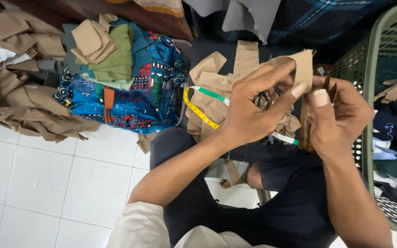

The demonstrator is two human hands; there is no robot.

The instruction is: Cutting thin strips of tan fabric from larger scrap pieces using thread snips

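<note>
**Both hands pinch a tan strip held upright over the lap**

The left hand [249, 112] and the right hand [338, 117] meet in front of the person, raised above the dark-trousered lap [290, 183]. Between them is a tan fabric strip [303, 69], its long axis running close to vertical; the upper end rises above the fingertips and tilts slightly to the right, while the lower part drops behind the right palm and shows again as a narrow brown edge below it. The left fingers are curled, thumb and forefinger pressed onto the strip's left edge. The right thumb, nail facing the camera, presses the strip against the fingers behind it, so both hands are closed in a pinch on the same piece.

Behind the hands lies a heap of tan cut pieces [217, 87], with a yellow-and-green measuring tape [198, 110] curving across it from upper left to lower right. To the left, folded tan and green cloth [111, 55] rests on a blue patterned fabric [138, 96], and crumpled tan garments [19, 101] spread over the white tiled floor [70, 183]. A green plastic basket [377, 55] full of mixed scraps stands at the right.
</note>
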